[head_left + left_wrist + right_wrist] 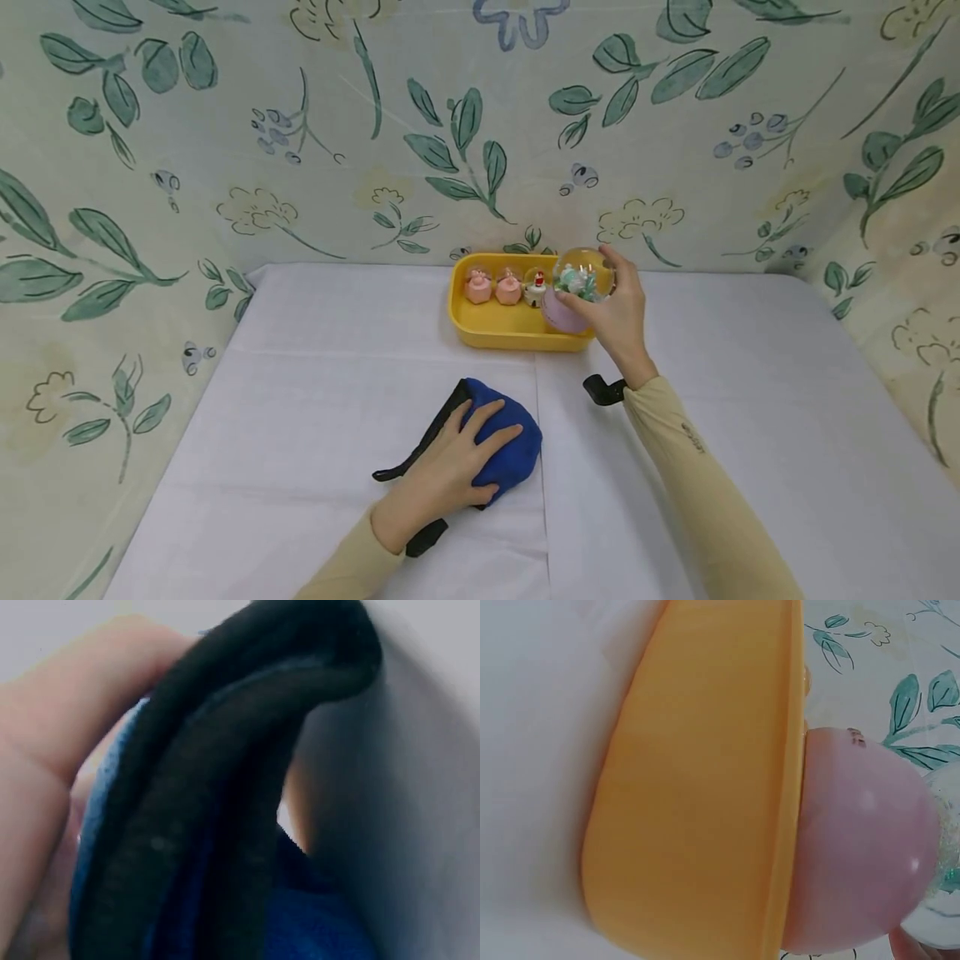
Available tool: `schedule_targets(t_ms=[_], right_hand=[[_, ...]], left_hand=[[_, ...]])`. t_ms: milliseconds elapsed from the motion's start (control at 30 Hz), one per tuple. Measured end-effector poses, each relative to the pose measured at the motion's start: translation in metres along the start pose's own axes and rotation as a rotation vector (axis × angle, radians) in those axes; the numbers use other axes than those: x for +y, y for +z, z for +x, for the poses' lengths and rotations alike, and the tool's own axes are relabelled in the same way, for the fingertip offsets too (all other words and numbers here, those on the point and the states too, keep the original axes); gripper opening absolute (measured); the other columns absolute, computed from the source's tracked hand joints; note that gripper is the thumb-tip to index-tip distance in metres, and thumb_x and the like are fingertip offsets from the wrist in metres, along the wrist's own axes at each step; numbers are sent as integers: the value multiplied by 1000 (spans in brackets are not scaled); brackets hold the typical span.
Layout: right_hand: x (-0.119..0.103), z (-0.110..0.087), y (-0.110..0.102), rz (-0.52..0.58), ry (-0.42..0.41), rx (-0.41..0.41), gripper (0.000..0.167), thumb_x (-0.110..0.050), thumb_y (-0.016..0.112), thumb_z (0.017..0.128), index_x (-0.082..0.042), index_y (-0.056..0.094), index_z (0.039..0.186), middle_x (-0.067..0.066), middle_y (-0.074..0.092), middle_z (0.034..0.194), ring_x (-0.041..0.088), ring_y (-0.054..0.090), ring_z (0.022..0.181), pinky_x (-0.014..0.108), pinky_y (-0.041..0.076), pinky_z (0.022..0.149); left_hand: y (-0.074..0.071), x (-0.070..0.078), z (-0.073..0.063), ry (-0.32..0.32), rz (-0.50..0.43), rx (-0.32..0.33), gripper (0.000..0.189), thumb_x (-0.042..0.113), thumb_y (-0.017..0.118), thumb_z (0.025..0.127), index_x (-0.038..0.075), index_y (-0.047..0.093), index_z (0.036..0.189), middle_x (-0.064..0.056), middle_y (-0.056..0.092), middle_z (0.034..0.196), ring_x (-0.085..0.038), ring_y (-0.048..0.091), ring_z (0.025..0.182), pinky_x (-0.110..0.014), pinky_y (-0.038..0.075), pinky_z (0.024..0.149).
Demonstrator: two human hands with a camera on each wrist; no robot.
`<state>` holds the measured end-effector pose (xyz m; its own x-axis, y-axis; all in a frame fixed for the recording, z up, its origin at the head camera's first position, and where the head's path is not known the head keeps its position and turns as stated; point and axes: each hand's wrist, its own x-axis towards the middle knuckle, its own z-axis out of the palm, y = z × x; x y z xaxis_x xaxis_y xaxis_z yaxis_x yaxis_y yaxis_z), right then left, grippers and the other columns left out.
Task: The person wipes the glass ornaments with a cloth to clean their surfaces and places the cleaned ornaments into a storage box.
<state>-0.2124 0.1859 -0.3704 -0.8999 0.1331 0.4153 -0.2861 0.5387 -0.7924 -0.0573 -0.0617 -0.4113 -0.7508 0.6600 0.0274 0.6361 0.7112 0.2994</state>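
Note:
My right hand (618,321) grips a snow globe (564,313) with a lilac base and a clear dome over small green and white figures. The globe is at the right end of a yellow tray (498,335), its base just above the rim in the right wrist view; whether they touch I cannot tell. My left hand (450,462) holds a blue cloth item (519,446) with black edging on the table, fingers spread and bent over it. Up close in the left wrist view, the thick black edging (202,757) curves past the fingers.
Inside the tray stand two small pink domed figures (478,287) and a small white one with a red top (535,290). A white cloth covers the table (322,350). Behind it hangs a floral curtain (337,192). Black wrist-camera parts (602,390) show by the sleeves.

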Motion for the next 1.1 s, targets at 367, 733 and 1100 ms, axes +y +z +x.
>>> schedule_targets(t_ms=[367, 733, 1100], right_hand=[[13, 1, 8, -27, 46, -26, 86, -20, 86, 70, -4, 40, 141, 16, 44, 139, 30, 41, 127, 43, 36, 104], [23, -4, 17, -90, 66, -73, 87, -22, 84, 71, -1, 37, 142, 21, 43, 135, 35, 44, 122, 46, 38, 102], [28, -7, 20, -135, 90, -110, 89, -23, 85, 72, -2, 35, 143, 21, 41, 136, 35, 41, 125, 47, 35, 104]], left_hand=[[12, 4, -2, -39, -60, -7, 84, 52, 69, 83, 27, 26, 151, -12, 7, 157, -55, 5, 136, -70, 17, 102], [20, 1, -3, -78, -93, -96, 92, 65, 59, 82, 27, 16, 154, -13, 2, 159, -48, -9, 139, -69, 1, 105], [18, 2, -3, -81, -130, -137, 91, 65, 57, 82, 27, 16, 154, -11, 1, 159, -49, -8, 139, -68, -1, 106]])
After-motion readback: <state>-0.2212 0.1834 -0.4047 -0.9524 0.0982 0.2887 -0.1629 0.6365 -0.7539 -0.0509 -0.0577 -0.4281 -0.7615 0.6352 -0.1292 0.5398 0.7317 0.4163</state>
